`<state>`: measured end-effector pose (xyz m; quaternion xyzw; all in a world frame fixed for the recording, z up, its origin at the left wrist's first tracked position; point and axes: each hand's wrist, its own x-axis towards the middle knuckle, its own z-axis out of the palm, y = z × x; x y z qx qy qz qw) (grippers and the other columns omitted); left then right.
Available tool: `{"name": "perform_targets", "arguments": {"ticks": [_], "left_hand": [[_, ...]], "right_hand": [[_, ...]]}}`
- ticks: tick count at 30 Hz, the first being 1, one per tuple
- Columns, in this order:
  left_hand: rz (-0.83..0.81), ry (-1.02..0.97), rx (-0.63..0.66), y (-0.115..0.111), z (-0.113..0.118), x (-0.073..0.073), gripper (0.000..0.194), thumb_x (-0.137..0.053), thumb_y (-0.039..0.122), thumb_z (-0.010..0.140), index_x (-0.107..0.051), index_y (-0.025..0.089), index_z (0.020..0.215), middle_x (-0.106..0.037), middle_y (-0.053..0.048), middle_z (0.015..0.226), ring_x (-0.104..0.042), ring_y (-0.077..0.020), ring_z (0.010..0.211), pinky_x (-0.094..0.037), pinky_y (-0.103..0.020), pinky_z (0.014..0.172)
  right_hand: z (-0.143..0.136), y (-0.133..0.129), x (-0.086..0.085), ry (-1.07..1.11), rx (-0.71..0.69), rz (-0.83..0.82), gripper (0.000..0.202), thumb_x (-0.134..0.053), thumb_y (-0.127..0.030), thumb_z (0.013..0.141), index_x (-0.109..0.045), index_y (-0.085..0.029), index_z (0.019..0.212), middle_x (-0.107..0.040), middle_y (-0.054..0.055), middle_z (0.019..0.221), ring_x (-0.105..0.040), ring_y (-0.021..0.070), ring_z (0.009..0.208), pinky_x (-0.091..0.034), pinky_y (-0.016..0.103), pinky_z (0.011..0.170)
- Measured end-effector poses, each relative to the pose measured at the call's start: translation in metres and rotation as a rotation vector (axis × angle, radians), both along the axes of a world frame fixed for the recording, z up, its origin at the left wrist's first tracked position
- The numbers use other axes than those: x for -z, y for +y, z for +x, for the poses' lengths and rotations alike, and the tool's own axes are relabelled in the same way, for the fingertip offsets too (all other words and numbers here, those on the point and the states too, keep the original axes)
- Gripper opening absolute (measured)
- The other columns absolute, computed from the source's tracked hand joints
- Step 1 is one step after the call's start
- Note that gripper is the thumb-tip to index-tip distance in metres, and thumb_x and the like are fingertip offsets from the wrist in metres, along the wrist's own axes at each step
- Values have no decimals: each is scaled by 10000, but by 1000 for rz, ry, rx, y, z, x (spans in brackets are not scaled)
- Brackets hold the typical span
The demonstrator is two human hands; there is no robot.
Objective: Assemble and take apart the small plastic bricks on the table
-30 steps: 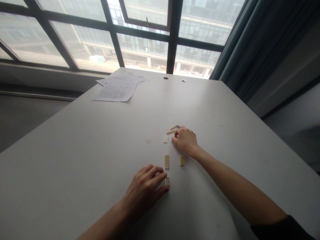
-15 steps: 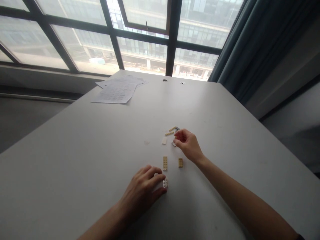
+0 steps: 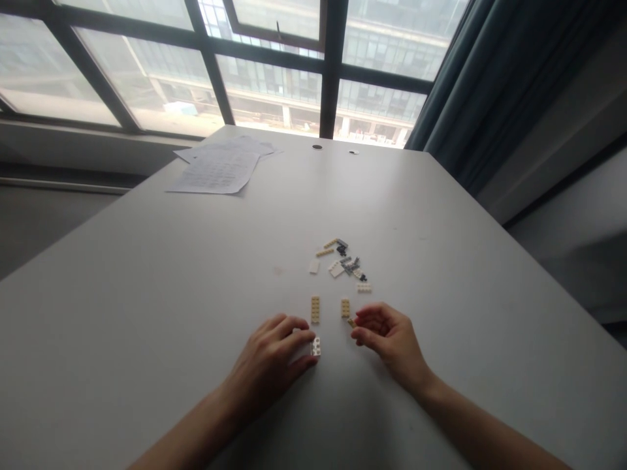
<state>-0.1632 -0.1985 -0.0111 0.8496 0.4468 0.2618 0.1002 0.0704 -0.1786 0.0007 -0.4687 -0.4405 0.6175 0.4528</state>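
Note:
My left hand point(image 3: 281, 349) rests on the table with thumb and fingers closed around a small white studded brick point(image 3: 316, 346). Between the thumb and fingers of my right hand point(image 3: 385, 333) is a small tan building-brick piece point(image 3: 351, 322), its far end covered by the fingers. Just beyond that piece lies a tan studded plate point(image 3: 345, 308). A longer tan plate point(image 3: 315, 309) sits slightly past the white brick, in front of my left fingertips.
Farther off lies a loose pile of grey pieces point(image 3: 349, 266), with a white plate point(image 3: 364, 288), a smooth white tile point(image 3: 314, 267) and thin tan strips point(image 3: 325, 252) around it. Printed papers point(image 3: 218, 171) cover the table's far left corner. Windows stand behind.
My right hand has come back toward me from the loose pile and now has the small tan piece in its fingers. My left hand keeps hold of the white brick.

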Motion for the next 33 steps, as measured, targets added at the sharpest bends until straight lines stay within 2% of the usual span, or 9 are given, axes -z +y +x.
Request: {"name": "perform_targets", "arguments": {"ticks": [6,8,11,14,16,19,21,25,33], "left_hand": [[-34,2,4,0,-1,1,148,-633,290,825,-651,240,963,-645,-42,981,-588,-180,876,-508,-314,787],[-34,0,4,0,-1,1,149,-633,289,826,-650,240,966,-644,-42,981,-589,-180,879,-506,-315,791],[-33,-4,4,0,-1,1,146,-631,289,829,-648,237,964,-643,-43,980,-586,-182,874,-502,-322,791],[-35,-4,5,-1,-1,1,140,-625,286,835,-646,237,965,-642,-41,983,-580,-184,874,-498,-328,788],[-32,0,9,-1,-1,1,134,-627,285,835,-648,239,959,-642,-38,981,-577,-184,876,-496,-325,786],[-22,5,12,-1,-1,1,121,-629,279,833,-651,241,946,-642,-33,974,-576,-180,876,-494,-317,784],[-13,7,12,-1,0,1,116,-621,277,838,-653,241,943,-643,-33,964,-576,-176,868,-493,-314,782],[-10,11,15,0,0,1,125,-607,282,847,-654,234,952,-644,-43,964,-573,-178,862,-493,-322,784],[-27,21,11,-2,-1,2,147,-622,282,836,-656,236,971,-643,-47,981,-572,-186,891,-495,-325,804]], "right_hand": [[-2,-1,3,-17,-11,-27,204,-813,-216,603,-659,-170,729,-670,-13,642,-613,111,573,-513,222,574],[-3,-2,4,-72,-41,21,145,-789,-205,631,-673,-172,711,-691,3,689,-637,125,640,-517,222,617],[-3,-3,5,-222,-132,122,55,-714,-175,713,-701,-182,766,-721,27,810,-666,154,766,-522,248,715],[-2,-4,2,-448,-270,251,139,-619,-129,789,-712,-195,869,-727,26,820,-670,159,757,-521,268,727],[-2,-3,-2,-573,-367,399,196,-571,-76,805,-715,-198,857,-725,24,836,-665,160,782,-511,274,759],[-7,0,-6,-675,-479,600,258,-524,-19,805,-715,-191,810,-721,34,875,-653,167,841,-492,282,823],[-11,2,-9,-698,-508,669,278,-505,-13,812,-712,-188,868,-715,45,939,-646,172,880,-488,285,847],[-11,3,-13,-709,-455,648,317,-480,-21,827,-669,-185,1022,-678,56,1036,-622,165,950,-474,276,886],[-6,-4,-2,-876,-421,537,236,-660,-150,764,-677,-218,990,-627,38,946,-593,179,853,-476,287,786]]}}
